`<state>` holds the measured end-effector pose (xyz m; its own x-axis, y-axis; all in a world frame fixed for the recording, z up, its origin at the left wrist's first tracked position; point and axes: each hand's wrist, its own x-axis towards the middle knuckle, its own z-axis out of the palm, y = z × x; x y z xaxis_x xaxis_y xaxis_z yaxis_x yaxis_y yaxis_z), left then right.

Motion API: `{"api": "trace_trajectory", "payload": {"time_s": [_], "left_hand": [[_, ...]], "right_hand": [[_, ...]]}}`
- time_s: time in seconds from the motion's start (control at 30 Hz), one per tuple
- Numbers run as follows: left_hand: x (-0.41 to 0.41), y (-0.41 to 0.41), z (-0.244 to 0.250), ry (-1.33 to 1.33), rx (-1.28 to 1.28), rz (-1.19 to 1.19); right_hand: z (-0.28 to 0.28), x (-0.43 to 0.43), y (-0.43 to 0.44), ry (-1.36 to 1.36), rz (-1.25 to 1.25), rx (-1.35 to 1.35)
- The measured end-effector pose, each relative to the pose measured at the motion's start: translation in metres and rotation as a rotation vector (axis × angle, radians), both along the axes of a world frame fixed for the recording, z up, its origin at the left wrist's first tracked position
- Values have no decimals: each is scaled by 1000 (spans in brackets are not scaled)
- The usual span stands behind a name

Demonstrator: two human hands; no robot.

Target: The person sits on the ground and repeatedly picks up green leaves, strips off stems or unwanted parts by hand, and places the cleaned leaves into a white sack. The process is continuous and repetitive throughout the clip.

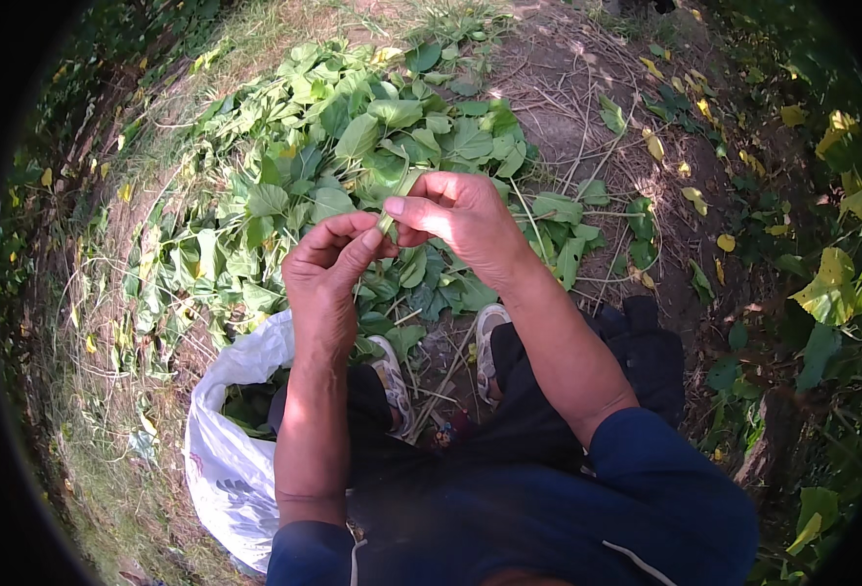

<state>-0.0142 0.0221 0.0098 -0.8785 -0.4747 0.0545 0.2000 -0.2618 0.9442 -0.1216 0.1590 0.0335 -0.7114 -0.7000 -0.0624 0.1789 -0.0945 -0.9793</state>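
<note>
A small folded green leaf or stem piece (pixel 406 187) is pinched between my two hands, above a heap of leaves. My left hand (pixel 332 260) holds its lower end between thumb and forefinger. Just above and to the right, my right hand (pixel 456 220) grips it with the thumb on top. Both hands nearly touch at the fingertips. Beneath them spreads the large heap of green leaves (pixel 357 135) with some stems, lying on the ground. Fingers hide part of the held piece.
A white plastic sack (pixel 229 469) with greenery inside stands open by my left leg. My shoes (pixel 394 381) are at the heap's near edge. Dry stalks and yellow leaves (pixel 653 144) litter the soil at right. Leafy plants (pixel 834 286) border the right side, grass (pixel 101 439) the left.
</note>
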Motion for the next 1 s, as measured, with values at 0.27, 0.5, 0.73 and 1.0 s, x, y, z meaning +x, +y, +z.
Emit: {"api": "trace_trajectory", "payload": {"time_s": [0.27,0.5,0.73,1.0], "left_hand": [[2,-4,1,40,-6,-6],[-1,-1,-3,137,-265,159],[0,-1,-4,95,-614,235],[2,0,-4,14,-426,174]], "right_hand": [[-2,0,2,-85,30,-26],[-3,2,1,-166,41,-93],[-2,7,-1,-58,-20,-80],[-4,11,-1,65,-20,-61]]}}
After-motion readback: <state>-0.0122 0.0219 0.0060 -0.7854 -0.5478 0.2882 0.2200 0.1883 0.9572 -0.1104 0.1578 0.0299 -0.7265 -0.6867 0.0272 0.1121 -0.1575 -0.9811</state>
